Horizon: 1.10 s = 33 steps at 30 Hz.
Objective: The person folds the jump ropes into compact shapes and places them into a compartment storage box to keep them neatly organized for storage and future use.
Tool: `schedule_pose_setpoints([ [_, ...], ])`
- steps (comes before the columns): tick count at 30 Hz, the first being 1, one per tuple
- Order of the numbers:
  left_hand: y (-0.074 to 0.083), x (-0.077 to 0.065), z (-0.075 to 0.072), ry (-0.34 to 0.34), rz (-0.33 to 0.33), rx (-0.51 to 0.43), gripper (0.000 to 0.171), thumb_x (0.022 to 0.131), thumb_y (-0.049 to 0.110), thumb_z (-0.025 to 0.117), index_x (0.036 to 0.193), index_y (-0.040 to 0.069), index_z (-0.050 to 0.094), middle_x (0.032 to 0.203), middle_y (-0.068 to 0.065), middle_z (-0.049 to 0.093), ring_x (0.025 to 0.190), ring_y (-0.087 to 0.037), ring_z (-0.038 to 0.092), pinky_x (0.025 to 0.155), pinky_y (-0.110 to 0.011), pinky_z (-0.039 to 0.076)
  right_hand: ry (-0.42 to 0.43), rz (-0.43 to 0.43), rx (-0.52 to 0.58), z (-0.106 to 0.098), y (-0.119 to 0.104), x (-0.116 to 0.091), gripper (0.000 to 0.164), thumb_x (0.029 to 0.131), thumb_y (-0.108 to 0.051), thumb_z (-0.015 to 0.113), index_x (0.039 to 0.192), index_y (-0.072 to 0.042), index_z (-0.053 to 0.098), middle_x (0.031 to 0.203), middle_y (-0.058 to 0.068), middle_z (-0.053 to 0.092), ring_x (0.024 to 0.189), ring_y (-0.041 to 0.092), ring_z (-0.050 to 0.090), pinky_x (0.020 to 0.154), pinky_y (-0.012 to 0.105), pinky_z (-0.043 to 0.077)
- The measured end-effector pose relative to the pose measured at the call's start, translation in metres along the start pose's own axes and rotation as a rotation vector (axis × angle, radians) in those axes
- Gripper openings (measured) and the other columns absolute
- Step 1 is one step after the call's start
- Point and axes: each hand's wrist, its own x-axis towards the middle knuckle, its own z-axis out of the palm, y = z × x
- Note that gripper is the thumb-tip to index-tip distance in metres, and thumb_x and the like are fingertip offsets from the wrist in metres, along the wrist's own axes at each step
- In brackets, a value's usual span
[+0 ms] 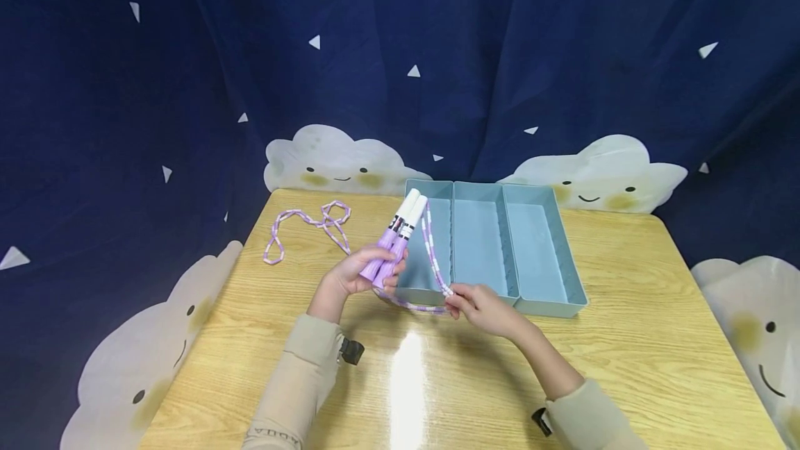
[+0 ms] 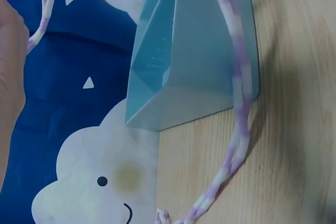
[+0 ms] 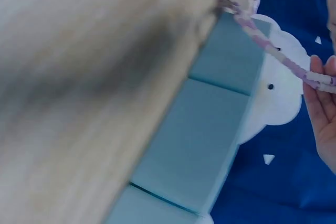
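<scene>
My left hand (image 1: 357,271) grips both purple-and-white handles (image 1: 395,236) of a beaded jump rope, side by side, with their white ends pointing up and away. From those ends the purple-and-white beaded rope (image 1: 431,248) hangs down to my right hand (image 1: 484,306), which pinches a doubled stretch of it. In the right wrist view, the rope (image 3: 286,62) runs to the fingers of this hand (image 3: 326,121). Another part of the beaded cord (image 1: 298,212) lies looped on the table to the left. In the left wrist view, the rope (image 2: 239,72) hangs in front of a blue box.
A light blue box (image 1: 548,307) with three long compartments stands behind my hands, towards the back of the wooden table (image 1: 637,339). Behind the table hangs a dark blue curtain (image 1: 375,12) with white triangles and smiling clouds.
</scene>
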Motion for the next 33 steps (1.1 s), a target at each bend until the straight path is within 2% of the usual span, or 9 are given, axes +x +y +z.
schedule_pose_setpoints([
  [6,0.0,0.001,0.001,0.084,-0.057,0.066,0.018,0.092,0.002,0.025,0.098,0.005,0.042,0.072,-0.002,0.048,0.053,-0.011,0.045,0.052,-0.024,0.04,-0.041,-0.043,-0.235,-0.016,-0.014,0.004,0.022,0.093,-0.011,0.05,0.071,-0.012,0.051,0.059,-0.009,0.047,0.053,0.0,0.039,0.05,0.018,0.037],
  [16,0.0,0.005,0.003,0.147,-0.126,0.187,0.011,0.091,0.0,0.033,0.1,0.0,0.04,0.075,-0.005,0.05,0.052,-0.012,0.048,0.052,-0.025,0.043,-0.157,-0.112,-0.409,-0.03,-0.031,0.014,0.022,0.092,-0.017,0.053,0.071,-0.015,0.047,0.058,-0.012,0.04,0.052,0.002,0.037,0.05,0.018,0.036],
  [26,0.0,0.005,0.005,0.2,-0.146,0.329,0.01,0.088,0.002,0.041,0.096,0.0,0.047,0.076,-0.008,0.052,0.053,-0.013,0.051,0.049,-0.023,0.046,-0.227,-0.16,-0.495,-0.039,-0.045,0.021,0.022,0.09,-0.014,0.056,0.07,-0.015,0.047,0.057,-0.011,0.041,0.052,0.003,0.037,0.047,0.018,0.035],
  [29,0.001,0.004,0.007,0.213,-0.163,0.404,0.011,0.086,0.003,0.045,0.096,-0.001,0.048,0.074,-0.007,0.053,0.053,-0.013,0.052,0.049,-0.023,0.047,-0.249,-0.153,-0.521,-0.041,-0.05,0.023,0.021,0.09,-0.014,0.057,0.071,-0.015,0.048,0.058,-0.01,0.042,0.052,0.004,0.038,0.046,0.019,0.035],
  [33,0.004,0.003,0.01,0.205,-0.205,0.531,0.023,0.085,0.006,0.049,0.102,-0.008,0.045,0.072,-0.006,0.054,0.053,-0.011,0.052,0.048,-0.022,0.048,-0.281,-0.128,-0.546,-0.043,-0.054,0.025,0.018,0.089,-0.015,0.058,0.073,-0.016,0.05,0.058,-0.01,0.044,0.052,0.005,0.04,0.046,0.019,0.038],
])
